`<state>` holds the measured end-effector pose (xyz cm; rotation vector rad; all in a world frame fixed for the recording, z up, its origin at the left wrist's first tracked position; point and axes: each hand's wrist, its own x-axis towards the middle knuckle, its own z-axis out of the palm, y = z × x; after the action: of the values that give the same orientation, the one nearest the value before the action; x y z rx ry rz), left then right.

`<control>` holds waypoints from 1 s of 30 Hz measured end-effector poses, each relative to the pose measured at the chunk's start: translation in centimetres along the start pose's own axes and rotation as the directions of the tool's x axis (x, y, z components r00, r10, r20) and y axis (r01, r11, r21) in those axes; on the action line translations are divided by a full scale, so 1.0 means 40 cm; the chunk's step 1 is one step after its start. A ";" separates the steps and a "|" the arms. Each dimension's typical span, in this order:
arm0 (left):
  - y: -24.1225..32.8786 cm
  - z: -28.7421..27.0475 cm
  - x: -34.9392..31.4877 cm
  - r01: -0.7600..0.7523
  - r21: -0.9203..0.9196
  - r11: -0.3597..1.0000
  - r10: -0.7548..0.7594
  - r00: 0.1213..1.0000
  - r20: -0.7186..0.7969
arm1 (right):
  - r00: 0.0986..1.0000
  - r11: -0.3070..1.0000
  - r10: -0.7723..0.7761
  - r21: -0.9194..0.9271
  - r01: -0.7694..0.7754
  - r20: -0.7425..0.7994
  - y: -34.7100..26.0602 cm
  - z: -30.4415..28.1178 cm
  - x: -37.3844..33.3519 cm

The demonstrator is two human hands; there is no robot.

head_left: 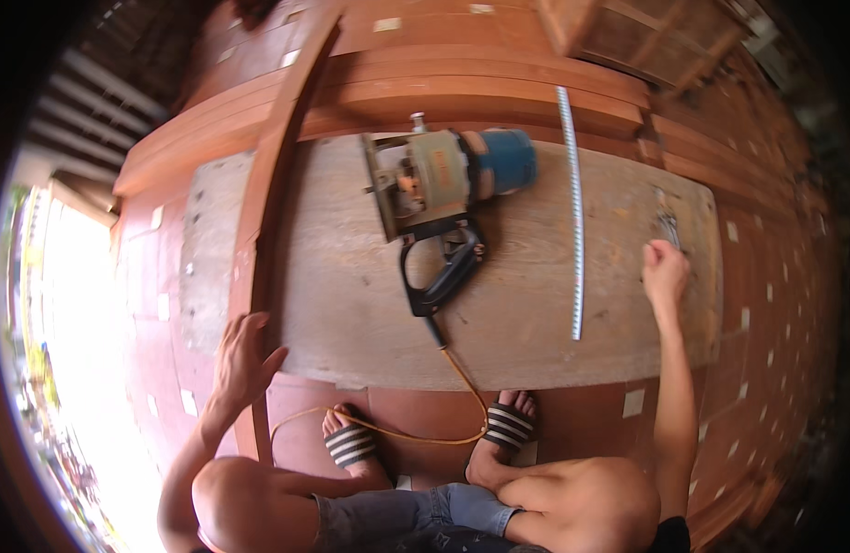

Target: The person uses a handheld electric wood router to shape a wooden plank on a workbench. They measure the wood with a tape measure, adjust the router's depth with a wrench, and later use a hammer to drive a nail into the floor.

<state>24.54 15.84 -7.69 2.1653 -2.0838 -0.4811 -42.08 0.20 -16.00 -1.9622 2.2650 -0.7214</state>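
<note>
My left hand [245, 359] rests on a long wooden beam [259, 203] that lies across the left part of the worn board, thumb apart and fingers extended. On the right side of the board my right hand [666, 270] is closed, its fingertips at the near end of some slim metal tools [668, 227]; what it pinches, if anything, is hidden. Between my hands a router [443, 175] with a blue motor end and a black handle lies on its side. A metal ruler [572, 212] lies lengthwise between the router and my right hand.
The low wooden board [351, 341] stands before my sandalled feet. An orange cord [462, 378] runs from the router's handle to the tiled floor near them. Stacked timber [397, 88] lies beyond the board, and a wooden frame [665, 37] stands at the far right.
</note>
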 end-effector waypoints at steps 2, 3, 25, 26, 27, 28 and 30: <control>0.105 0.008 0.097 -0.036 -0.193 0.980 0.084 0.966 0.245 | 0.989 0.914 0.086 -0.386 -0.127 -0.121 0.244 -0.056 0.015; 0.152 0.036 0.130 0.019 -0.266 0.964 0.077 0.935 0.346 | 0.982 0.855 0.169 -0.483 -0.191 -0.089 0.328 -0.064 0.037; 0.480 0.191 0.341 0.219 -0.569 0.792 -0.409 0.883 -0.230 | 0.988 0.988 0.155 0.016 -0.154 -0.007 0.472 0.005 0.079; 0.482 0.155 0.352 0.158 -0.517 0.841 -0.344 0.895 -0.285 | 0.980 0.972 0.195 0.139 -0.187 -0.044 0.515 -0.017 0.067; 0.470 0.115 0.347 0.112 -0.447 0.888 -0.282 0.899 -0.335 | 0.954 0.910 0.295 0.290 -0.296 0.049 0.458 -0.018 0.049; 0.463 0.071 0.341 0.088 -0.399 0.913 -0.234 0.913 -0.334 | 0.938 0.865 0.328 0.363 -0.346 0.112 0.371 -0.033 0.047; 0.481 0.007 0.359 0.029 -0.304 0.952 -0.127 0.942 -0.310 | 0.925 0.826 0.303 0.421 -0.375 0.228 0.171 -0.105 0.050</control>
<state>6.25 0.54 -4.70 1.9993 -1.6412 -0.3800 -50.18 0.15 -14.36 -1.3066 2.0310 -0.9190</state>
